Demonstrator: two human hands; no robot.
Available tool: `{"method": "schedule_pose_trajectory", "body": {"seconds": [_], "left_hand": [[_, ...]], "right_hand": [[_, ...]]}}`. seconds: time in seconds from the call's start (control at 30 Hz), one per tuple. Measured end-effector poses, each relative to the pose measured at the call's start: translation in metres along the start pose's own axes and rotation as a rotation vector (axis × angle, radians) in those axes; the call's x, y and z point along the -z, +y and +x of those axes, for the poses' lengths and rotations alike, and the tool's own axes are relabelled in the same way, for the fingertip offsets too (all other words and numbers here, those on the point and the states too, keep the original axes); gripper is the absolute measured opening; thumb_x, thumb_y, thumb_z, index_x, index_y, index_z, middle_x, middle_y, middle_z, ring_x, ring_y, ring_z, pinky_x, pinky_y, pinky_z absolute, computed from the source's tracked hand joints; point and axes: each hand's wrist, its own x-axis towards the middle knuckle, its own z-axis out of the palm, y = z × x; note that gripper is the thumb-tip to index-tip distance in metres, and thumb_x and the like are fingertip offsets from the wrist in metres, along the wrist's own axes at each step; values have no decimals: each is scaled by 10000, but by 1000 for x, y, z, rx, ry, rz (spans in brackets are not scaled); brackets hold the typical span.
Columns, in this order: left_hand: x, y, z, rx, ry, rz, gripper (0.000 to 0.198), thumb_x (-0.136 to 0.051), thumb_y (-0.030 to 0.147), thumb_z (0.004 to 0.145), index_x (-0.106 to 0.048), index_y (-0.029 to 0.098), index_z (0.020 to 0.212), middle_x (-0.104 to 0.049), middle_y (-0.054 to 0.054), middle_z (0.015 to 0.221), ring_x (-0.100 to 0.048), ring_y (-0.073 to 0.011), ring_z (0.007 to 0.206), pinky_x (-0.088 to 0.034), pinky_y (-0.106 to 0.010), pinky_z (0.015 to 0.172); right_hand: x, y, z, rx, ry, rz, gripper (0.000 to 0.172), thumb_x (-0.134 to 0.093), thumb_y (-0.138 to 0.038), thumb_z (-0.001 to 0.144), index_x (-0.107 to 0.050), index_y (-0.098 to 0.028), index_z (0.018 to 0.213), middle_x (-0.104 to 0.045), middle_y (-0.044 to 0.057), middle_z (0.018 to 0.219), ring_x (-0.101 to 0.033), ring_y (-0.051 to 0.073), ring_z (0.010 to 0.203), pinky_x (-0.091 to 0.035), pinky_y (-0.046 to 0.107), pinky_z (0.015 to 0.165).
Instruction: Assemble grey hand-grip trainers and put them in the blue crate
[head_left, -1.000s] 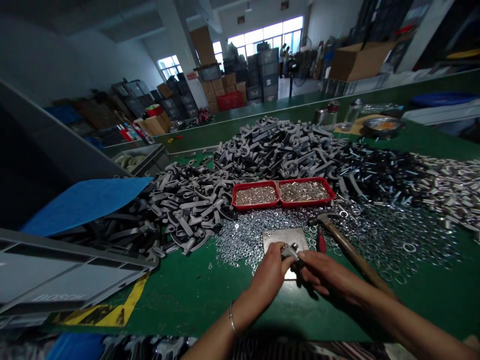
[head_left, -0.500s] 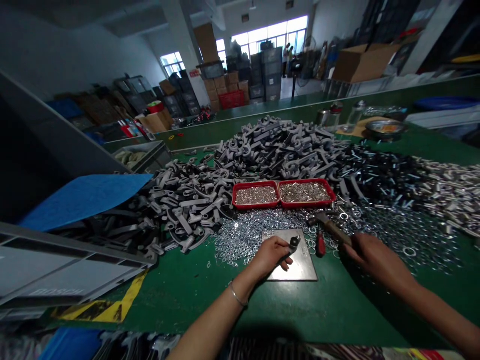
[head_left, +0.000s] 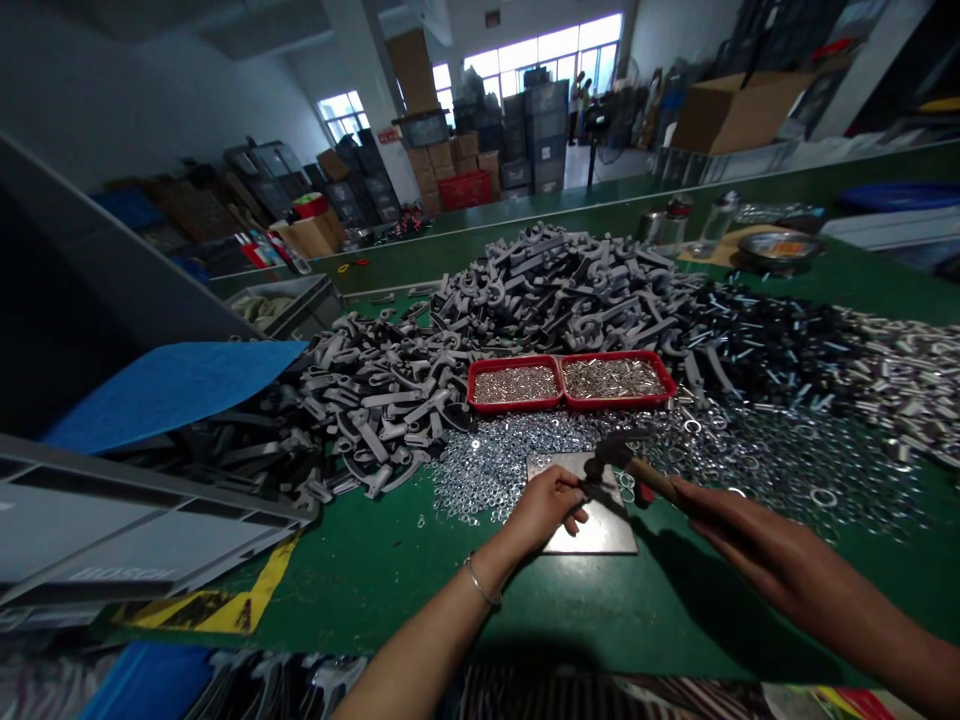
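Note:
My right hand (head_left: pixel 739 525) is wrapped round the wooden handle of a hammer (head_left: pixel 649 476). The hammer's dark head is over the metal plate (head_left: pixel 596 538), close to the fingertips of my left hand (head_left: pixel 547 503). Those fingers pinch a small dark part (head_left: pixel 598 492) above the plate; the hammer head covers much of it, and I cannot tell whether the two touch. Beneath the hammer handle, a red-handled tool (head_left: pixel 643 493) lies partly hidden at the plate's right edge. Small metal rings (head_left: pixel 480 478) lie loose around the plate's left and back sides.
Two red trays (head_left: pixel 517 406) of small metal pieces stand behind the plate. Beyond them rises a heap of grey levers (head_left: pixel 547 290). Black parts with metal pins (head_left: pixel 765 340) and larger rings (head_left: pixel 821 497) spread to the right. A grey crate (head_left: pixel 150 530) stands at the left.
My right hand has brought the hammer leftward, so its head has gone from behind the red-handled tool to over the dark part. My left hand keeps its pinch in nearly the same place.

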Motion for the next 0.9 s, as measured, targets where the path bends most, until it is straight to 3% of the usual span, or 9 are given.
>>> {"method": "schedule_pose_trajectory", "body": {"seconds": [0.13,0.23,0.3,0.4,0.5,0.6,0.67,0.77,0.9], "left_hand": [[5,0,-4,-27,-64,11,447,-705,494,787,-518,155,1009,-650,-17,705,-592,-127,519,-457,-243,505],[7,9,-13,-78,-50,114,503,-794,477,740,-538,165,1040,-669,-54,916,-649,-167,786,-513,-281,677],[7,17,-20,-147,48,315,432,-739,497,811,-560,173,1033,-658,-63,1001,-635,-190,904,-514,-322,792],[10,20,-27,-342,173,814,367,-609,504,922,-580,174,1081,-635,-93,1060,-601,-247,992,-489,-408,887],[19,13,-30,-526,106,1258,436,-665,495,886,-576,158,1147,-615,-130,1130,-568,-305,1065,-450,-471,943],[30,18,-23,-596,56,1330,632,-708,593,808,-541,148,1225,-616,-133,1153,-558,-307,1066,-444,-471,949],[33,38,-5,-634,96,1294,565,-646,577,868,-547,151,1226,-623,-119,1141,-558,-285,1063,-442,-446,954],[24,84,50,-690,141,1341,232,-465,299,1020,-623,156,1112,-638,-108,1115,-556,-249,1103,-422,-397,984],[3,130,139,-535,104,1501,225,-482,80,951,-697,107,1012,-670,-166,1111,-583,-268,1129,-425,-389,995]], "right_hand": [[3,-9,2,-250,109,248,439,-614,-515,899,-637,-372,1314,-676,31,1292,-666,306,1104,-591,406,891],[-5,-13,-7,-515,271,458,568,-694,-589,816,-611,-325,1312,-724,71,1090,-691,255,839,-588,288,590],[-17,-8,-14,-641,354,647,636,-745,-595,766,-591,-301,1309,-709,52,871,-619,192,606,-480,227,413],[-42,6,-23,-716,465,893,646,-795,-553,736,-576,-280,1279,-640,1,703,-493,127,450,-396,200,349],[-63,19,-27,-746,544,998,638,-832,-526,704,-581,-276,1233,-655,0,748,-475,105,435,-404,200,350],[-75,25,-27,-758,571,1014,638,-823,-527,722,-571,-274,1251,-663,6,790,-493,105,441,-419,206,349],[-79,26,-26,-741,579,991,652,-812,-526,739,-557,-271,1282,-660,6,794,-498,106,438,-427,211,350],[-81,25,-27,-703,566,970,686,-801,-526,754,-527,-268,1326,-650,-4,786,-491,100,427,-421,212,351],[-78,24,-30,-704,498,964,676,-765,-550,782,-513,-258,1337,-632,-18,745,-478,100,409,-428,228,364]]}}
